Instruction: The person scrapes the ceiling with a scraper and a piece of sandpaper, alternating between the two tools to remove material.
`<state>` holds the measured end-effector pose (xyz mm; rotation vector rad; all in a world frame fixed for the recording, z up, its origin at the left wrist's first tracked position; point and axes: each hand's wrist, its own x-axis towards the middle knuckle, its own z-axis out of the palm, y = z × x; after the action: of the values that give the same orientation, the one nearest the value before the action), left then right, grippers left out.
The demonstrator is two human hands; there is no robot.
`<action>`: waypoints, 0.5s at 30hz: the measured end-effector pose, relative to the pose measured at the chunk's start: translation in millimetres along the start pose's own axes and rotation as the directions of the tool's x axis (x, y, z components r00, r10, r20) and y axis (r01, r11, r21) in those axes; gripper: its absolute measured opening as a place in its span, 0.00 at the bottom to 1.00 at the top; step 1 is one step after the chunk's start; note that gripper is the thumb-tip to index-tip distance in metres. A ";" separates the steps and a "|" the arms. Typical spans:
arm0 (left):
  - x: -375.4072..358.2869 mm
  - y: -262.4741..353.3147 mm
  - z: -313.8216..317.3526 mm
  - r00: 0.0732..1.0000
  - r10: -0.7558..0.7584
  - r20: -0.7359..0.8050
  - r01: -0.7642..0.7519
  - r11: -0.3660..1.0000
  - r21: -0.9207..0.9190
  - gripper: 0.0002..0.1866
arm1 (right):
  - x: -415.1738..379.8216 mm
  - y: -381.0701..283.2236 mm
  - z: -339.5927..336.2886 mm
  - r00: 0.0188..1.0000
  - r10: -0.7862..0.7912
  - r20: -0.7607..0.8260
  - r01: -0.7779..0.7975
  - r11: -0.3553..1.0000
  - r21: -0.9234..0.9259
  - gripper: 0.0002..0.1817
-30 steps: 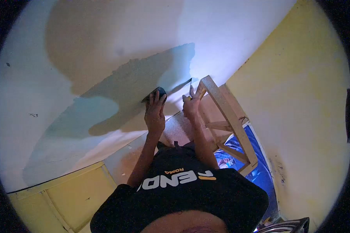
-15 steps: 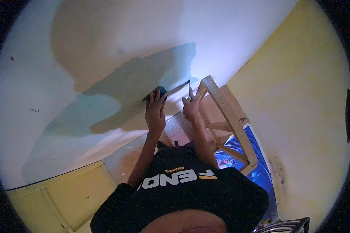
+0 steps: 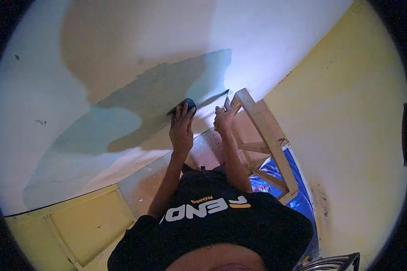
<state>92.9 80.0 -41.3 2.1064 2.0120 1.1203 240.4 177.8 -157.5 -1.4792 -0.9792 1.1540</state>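
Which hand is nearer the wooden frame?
The right hand, holding a thin-bladed tool, is nearer the wooden frame; the left hand, holding a black tool, is farther off.

Your bare left hand (image 3: 182,124) extends its fingers upward; to its right, your bare right hand (image 3: 224,119) grips with curled fingers.

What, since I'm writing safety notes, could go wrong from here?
The right hand is close to the wooden frame, so its knuckles might knock it.
The thin blade in that hand could nick the wall if it tilts.
Shadow covers much of the blue-green patch, so uneven spots may go unseen.
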 end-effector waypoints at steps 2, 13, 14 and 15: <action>-1.2 -3.6 4.5 1.000 0.004 -0.011 -0.004 1.000 0.019 0.19 | 2.8 9.9 -2.5 1.000 0.006 0.024 -0.006 1.000 -0.014 0.39; -1.7 -0.6 4.9 0.999 -0.027 -0.023 0.027 1.000 -0.017 0.19 | 6.3 12.6 -13.0 0.996 0.047 0.071 -0.052 0.996 0.072 0.37; -1.8 -0.1 4.8 0.999 -0.017 -0.028 0.017 1.000 -0.014 0.19 | 9.5 21.2 -14.9 0.997 0.063 0.054 -0.067 0.995 0.075 0.37; -1.5 0.3 3.7 0.999 -0.002 -0.036 0.002 1.000 -0.011 0.19 | 1.2 15.1 -17.5 0.992 0.102 0.078 -0.108 0.991 0.076 0.37</action>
<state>95.1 80.3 -44.6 2.0937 2.0181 1.1746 258.1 172.3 -171.4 -1.4473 -0.9032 1.3170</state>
